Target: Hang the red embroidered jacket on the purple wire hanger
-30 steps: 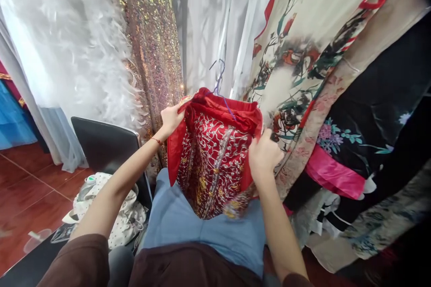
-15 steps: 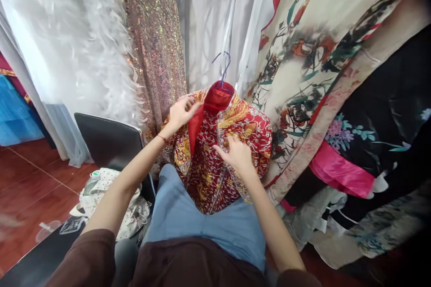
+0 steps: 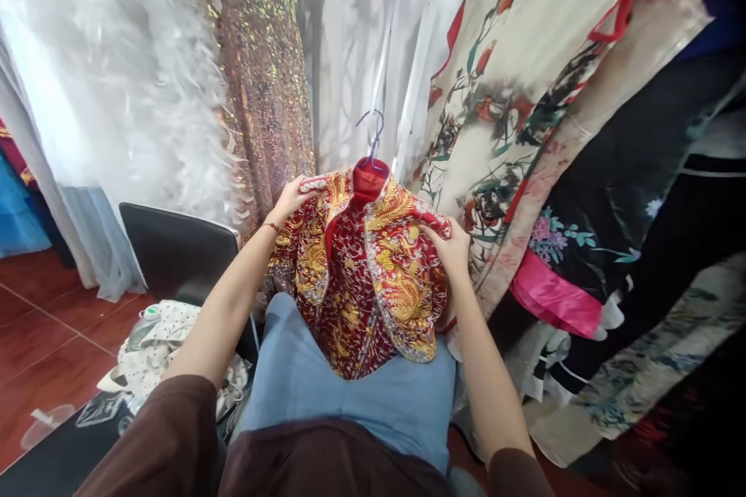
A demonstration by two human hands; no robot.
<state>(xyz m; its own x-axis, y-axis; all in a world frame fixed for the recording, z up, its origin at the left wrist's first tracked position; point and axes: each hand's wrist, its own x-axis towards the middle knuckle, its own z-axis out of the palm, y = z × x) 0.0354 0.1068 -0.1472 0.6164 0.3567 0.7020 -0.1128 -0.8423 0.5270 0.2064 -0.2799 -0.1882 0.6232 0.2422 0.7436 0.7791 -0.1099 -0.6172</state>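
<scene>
A red jacket (image 3: 350,279) with gold and silver embroidery rests over my lap, its front parted and its red lining showing at the collar. The purple hook of a hanger (image 3: 374,136) rises out of its neck. My left hand (image 3: 290,200) grips the jacket's shoulder on the left side. On the other shoulder, my right hand (image 3: 451,242) has its fingers closed on the cloth, with the thumb in front.
A black chair (image 3: 178,252) stands at the left, near a dotted white cloth (image 3: 166,334). Behind the jacket hang a sequined gold garment (image 3: 265,70), white feathers (image 3: 145,70) and a white curtain (image 3: 350,54). Patterned garments (image 3: 495,132) hang at the right.
My left hand has let go of the front edge and moved out to the shoulder. My right hand has gone from the chest to the other shoulder. The front panel has fallen back.
</scene>
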